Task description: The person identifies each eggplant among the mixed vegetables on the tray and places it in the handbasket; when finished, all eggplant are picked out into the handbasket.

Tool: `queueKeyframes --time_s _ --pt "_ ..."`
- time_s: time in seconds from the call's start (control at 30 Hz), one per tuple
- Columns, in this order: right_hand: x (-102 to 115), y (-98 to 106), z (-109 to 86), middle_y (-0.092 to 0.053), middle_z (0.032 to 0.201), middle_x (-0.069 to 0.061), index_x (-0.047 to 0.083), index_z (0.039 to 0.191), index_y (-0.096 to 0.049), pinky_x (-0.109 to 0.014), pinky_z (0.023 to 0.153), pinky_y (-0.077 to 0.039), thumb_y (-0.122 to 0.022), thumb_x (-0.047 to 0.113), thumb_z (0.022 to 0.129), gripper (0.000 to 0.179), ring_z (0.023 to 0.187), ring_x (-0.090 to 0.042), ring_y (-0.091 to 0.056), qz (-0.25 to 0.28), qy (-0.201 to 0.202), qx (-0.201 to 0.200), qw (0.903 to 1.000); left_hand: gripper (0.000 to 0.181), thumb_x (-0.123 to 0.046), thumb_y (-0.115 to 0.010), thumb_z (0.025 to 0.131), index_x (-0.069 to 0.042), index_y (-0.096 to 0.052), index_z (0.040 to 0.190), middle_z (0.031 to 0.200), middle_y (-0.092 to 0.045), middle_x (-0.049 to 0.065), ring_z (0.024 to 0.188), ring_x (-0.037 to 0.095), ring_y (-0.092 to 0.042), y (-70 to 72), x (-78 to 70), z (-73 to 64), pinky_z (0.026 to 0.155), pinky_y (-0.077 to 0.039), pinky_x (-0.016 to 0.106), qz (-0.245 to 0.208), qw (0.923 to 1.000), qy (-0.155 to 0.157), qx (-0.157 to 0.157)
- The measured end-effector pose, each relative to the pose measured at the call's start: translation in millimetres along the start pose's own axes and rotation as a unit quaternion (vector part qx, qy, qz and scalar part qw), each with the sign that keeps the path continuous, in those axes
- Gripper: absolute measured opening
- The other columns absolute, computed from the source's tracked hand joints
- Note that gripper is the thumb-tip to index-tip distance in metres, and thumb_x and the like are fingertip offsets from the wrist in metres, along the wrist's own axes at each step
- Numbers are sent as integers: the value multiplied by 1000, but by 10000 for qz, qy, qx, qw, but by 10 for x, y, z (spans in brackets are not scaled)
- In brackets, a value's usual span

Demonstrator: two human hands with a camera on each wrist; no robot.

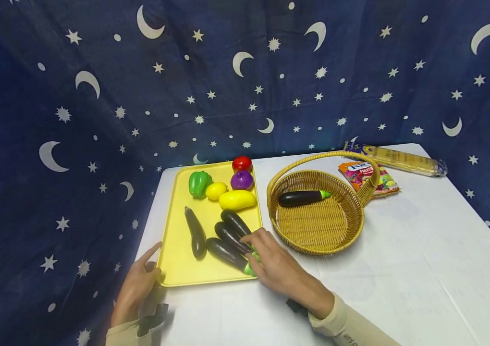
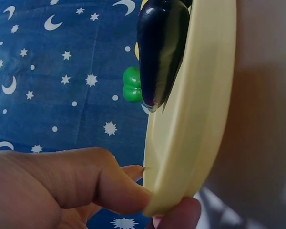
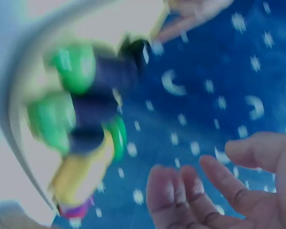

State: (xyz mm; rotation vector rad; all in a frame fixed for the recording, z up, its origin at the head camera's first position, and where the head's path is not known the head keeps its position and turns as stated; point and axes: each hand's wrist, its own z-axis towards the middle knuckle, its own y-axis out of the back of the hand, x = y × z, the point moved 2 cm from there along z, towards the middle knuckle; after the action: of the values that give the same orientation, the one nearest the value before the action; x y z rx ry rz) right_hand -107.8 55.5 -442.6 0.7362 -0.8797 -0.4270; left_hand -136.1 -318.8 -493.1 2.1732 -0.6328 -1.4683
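My left hand [image 1: 139, 281] pinches the near left corner of a yellow tray [image 1: 184, 274]; the left wrist view shows thumb and fingers on the tray's rim [image 2: 181, 176]. Over the tray's right side, my right hand [image 1: 277, 264] reaches above the green ends of three eggplants, a near one [image 1: 225, 252], a middle one [image 1: 226, 234] and a far one [image 1: 234, 219]. In the blurred right wrist view, the right hand's fingers [image 3: 224, 179] are spread and hold nothing. A fourth dark eggplant [image 1: 195, 233] lies apart on the tray's left.
A green pepper [image 1: 200, 184], lemon [image 1: 216, 191], tomato [image 1: 242, 164], purple onion [image 1: 242, 180] and long yellow vegetable [image 1: 237, 200] fill the tray's far part. Right of it stands a handled wicker basket [image 1: 314, 228] holding one eggplant [image 1: 300, 198]. Behind are a candy bag [image 1: 387, 185] and pasta pack [image 1: 405, 160].
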Motion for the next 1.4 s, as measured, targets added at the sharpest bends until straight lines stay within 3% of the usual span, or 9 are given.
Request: queueKeyframes --time_s 0.2,0.37,0.67,0.9,1.17,1.4 --pt "27 -379 26 -58 131 -11 4 144 -59 -32 90 -55 -73 13 97 50 111 -21 -56 -653 78 242 9975 82 6 -54 90 -19 -38 167 122 -61 28 70 15 -57 5 -31 9 58 -49 26 -258 9996 -114 -70" --pt "2 -526 43 -59 134 -14 5 148 -57 -39 96 -54 -71 16 99 52 114 -26 -55 -865 141 520 9948 83 7 -54 89 -19 -38 167 121 -60 27 73 16 -57 8 0 -15 58 -49 26 -200 9998 -5 -93" --pt "-9 -654 91 -61 132 -15 4 152 -54 -40 98 -54 -70 18 99 57 115 -26 -57 -1210 153 604 9907 83 5 -53 89 -20 -38 167 116 -63 24 71 17 -56 15 7 -14 57 -47 27 -170 9998 12 -94" --pt "-7 -783 104 -61 127 -15 3 150 -56 -34 87 -55 -73 23 97 59 107 -25 -54 -1586 21 782 9842 82 5 -54 90 -19 -38 167 114 -64 23 72 16 -57 -17 37 -22 58 -47 26 -185 9998 -50 -64" --pt "18 -881 160 -63 116 -17 0 141 -64 -29 72 -52 -76 17 92 53 96 -24 -53 -2260 179 378 9732 84 6 -53 88 -19 -38 167 113 -63 23 71 16 -56 -11 9 -27 57 -46 26 -257 9996 -75 -59" --pt "73 -952 146 -63 115 -14 0 147 -59 -27 72 -46 -68 -4 88 60 91 -21 -50 -2298 58 751 9703 85 7 -53 88 -20 -37 167 116 -61 22 73 16 -57 -15 10 -42 58 -47 25 -231 9997 9 -48"
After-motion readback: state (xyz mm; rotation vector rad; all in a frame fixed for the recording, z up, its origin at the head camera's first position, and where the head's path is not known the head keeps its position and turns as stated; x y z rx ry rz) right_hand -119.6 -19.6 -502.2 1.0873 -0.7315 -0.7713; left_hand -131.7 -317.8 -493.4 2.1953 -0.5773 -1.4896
